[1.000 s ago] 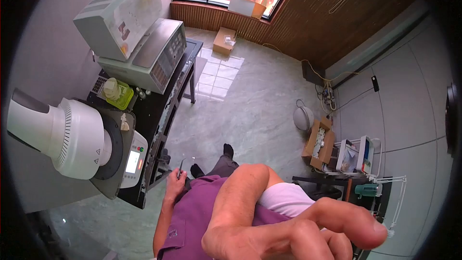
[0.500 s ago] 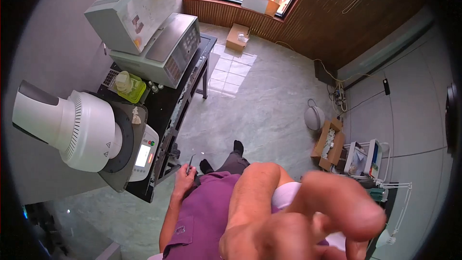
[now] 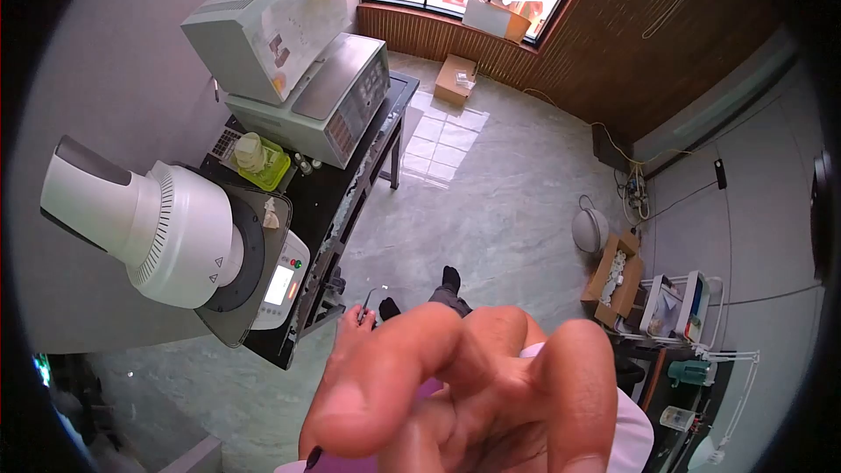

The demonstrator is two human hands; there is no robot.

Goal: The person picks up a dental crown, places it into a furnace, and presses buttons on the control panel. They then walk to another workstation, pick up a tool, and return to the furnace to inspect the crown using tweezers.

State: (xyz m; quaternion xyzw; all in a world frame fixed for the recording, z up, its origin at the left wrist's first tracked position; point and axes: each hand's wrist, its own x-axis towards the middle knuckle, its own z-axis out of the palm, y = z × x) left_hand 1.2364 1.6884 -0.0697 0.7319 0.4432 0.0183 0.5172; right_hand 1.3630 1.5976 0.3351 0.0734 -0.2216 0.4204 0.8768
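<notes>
Low at the left of my body, my left hand [image 3: 355,324] is closed round a thin dark tool [image 3: 372,293] with a curved tip, partly hidden by my other hand. My right hand [image 3: 491,385] is raised very close to the camera, large and partly cut off at the bottom edge. Its fingers are curled but spread apart, with nothing visible between them. It covers much of my purple top.
A white round-topped machine [image 3: 184,236] and a grey boxy unit [image 3: 315,92] stand on a black table [image 3: 328,188] at the left. An open carton [image 3: 613,278] and a white rack [image 3: 670,307] are at the right. A closed carton [image 3: 455,79] lies near the window.
My right hand has moved left across the view and its fingers have spread. The room has shifted slightly right in view. My left hand still holds the tool.
</notes>
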